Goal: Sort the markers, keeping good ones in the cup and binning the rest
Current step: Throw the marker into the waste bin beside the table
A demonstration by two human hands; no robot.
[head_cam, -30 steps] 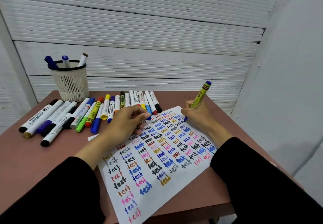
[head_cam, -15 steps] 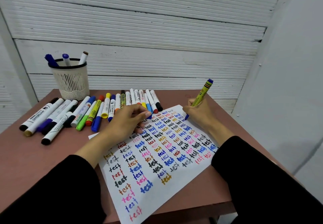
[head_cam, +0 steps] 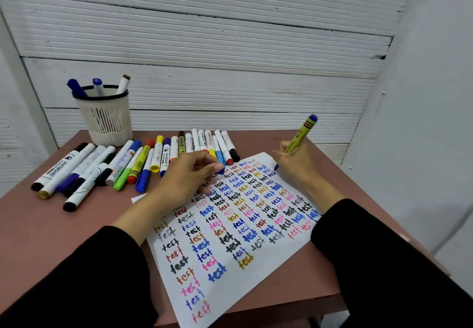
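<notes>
My right hand (head_cam: 298,166) grips a yellow-green marker (head_cam: 299,135) with a blue end. Its blue tip touches the far right corner of the white test sheet (head_cam: 256,263), which is covered in coloured "test" words. My left hand (head_cam: 186,179) rests on the sheet's far left part, and its curled fingers pinch a small blue cap (head_cam: 220,170). A white mesh cup (head_cam: 105,120) stands at the table's back left with three markers in it. Several loose markers (head_cam: 143,161) lie in a row between the cup and the sheet.
The brown table (head_cam: 51,225) sits in a corner, with a white ribbed wall behind it and a plain white wall on the right. The sheet overhangs the table's front edge. No bin is in view.
The marker tip in my right hand has crept slightly along the sheet's far corner. My left hand has stayed in place on the sheet.
</notes>
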